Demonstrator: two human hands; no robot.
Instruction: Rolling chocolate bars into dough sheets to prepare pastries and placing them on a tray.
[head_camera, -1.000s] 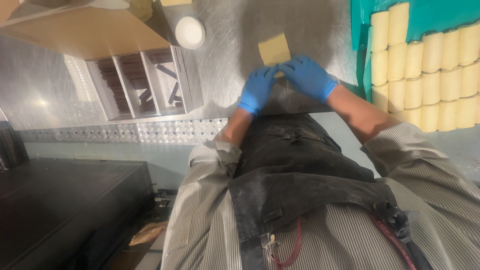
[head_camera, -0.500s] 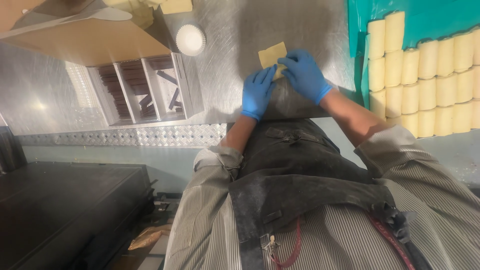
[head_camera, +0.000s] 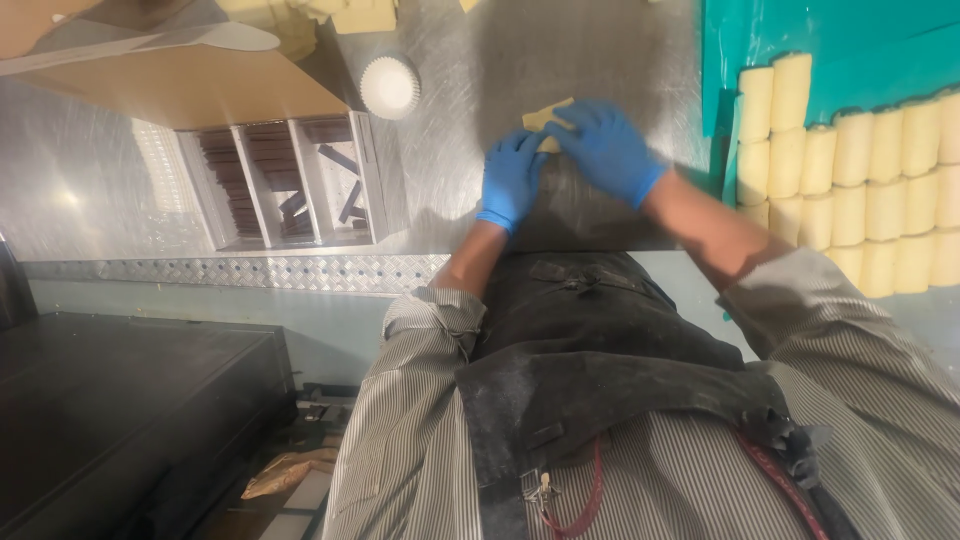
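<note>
Together, left hand and right hand press one dough sheet.

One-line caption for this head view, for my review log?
Both blue-gloved hands, left hand and right hand, press a pale dough sheet on a steel table, beside finished dough rolls.

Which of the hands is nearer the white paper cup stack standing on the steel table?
Left. The left hand lies just right of and below the white cup stack; the right hand is farther right, past the dough piece.
</note>
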